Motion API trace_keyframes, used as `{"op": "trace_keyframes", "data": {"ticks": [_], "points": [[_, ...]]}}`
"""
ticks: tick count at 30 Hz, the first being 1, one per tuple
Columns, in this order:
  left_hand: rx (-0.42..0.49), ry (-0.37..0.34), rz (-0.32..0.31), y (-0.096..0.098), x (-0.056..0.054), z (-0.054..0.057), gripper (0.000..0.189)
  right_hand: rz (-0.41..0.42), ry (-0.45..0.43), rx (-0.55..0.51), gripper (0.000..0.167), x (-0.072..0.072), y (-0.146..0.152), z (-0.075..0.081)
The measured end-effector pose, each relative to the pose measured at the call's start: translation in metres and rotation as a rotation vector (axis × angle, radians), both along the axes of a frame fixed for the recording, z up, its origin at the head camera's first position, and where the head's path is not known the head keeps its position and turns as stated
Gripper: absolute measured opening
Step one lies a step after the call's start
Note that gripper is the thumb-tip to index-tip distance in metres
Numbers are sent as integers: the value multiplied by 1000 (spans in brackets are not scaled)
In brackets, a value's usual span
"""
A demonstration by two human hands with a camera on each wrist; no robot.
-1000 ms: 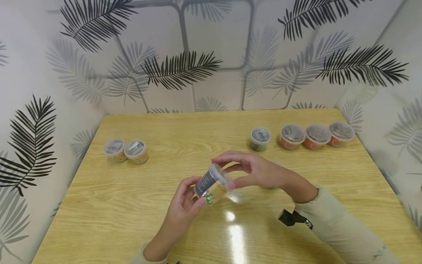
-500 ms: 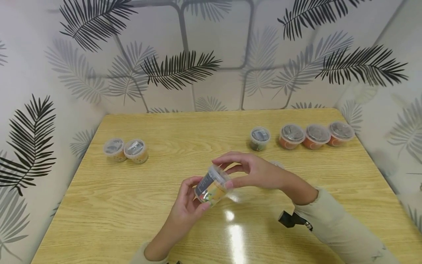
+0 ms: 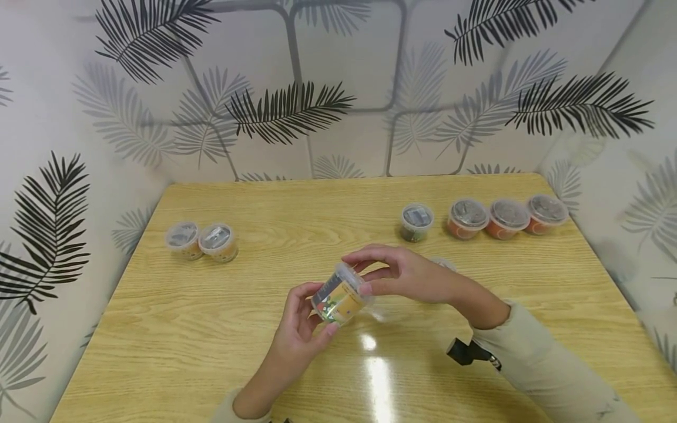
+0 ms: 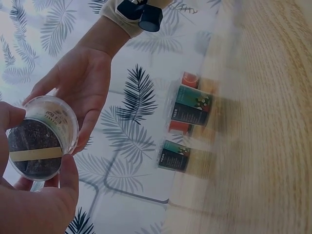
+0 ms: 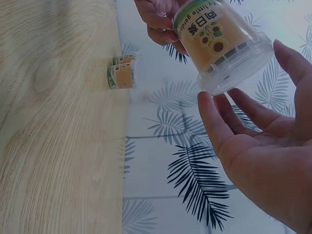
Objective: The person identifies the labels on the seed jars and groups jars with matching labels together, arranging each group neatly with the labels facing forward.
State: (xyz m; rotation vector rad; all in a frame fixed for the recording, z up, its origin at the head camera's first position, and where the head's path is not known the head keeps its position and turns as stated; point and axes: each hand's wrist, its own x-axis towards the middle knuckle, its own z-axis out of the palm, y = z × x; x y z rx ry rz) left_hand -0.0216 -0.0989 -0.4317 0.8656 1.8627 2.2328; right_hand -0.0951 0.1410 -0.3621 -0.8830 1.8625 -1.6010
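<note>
Tub (image 3: 339,297) tilts between left hand (image 3: 297,333) and right hand (image 3: 406,273).

I see passable table (image 3: 153,341) lower left, plus a wide lane upper middle between the cup pair (image 3: 208,242) and dark cup (image 3: 416,223). Centre blocked: left hand (image 3: 300,329), held cup (image 3: 339,299), right hand (image 3: 409,273). Upper right: red cups (image 3: 508,219) in a row. Half-hidden cup (image 3: 444,263) behind right wrist (image 3: 459,289). Wall (image 3: 349,64) closes the top.
</note>
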Motion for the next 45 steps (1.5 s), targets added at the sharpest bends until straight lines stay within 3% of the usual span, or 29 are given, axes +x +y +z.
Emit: {"op": "trace_keyframes", "data": {"ticks": [14,23,31,45], "points": [[57,-34,-2,-1,0,2,55,127,47,-70,60,-2,3,1],[58,-59,-40,-1,0,5,53,70,9,-75,58,-1,5,-2],[-51,22,31,-6,-2,9,62,15,4,-11,55,1,5,-2],[-59,49,28,-5,-2,8,60,-35,5,58,49,4,7,-1]]}}
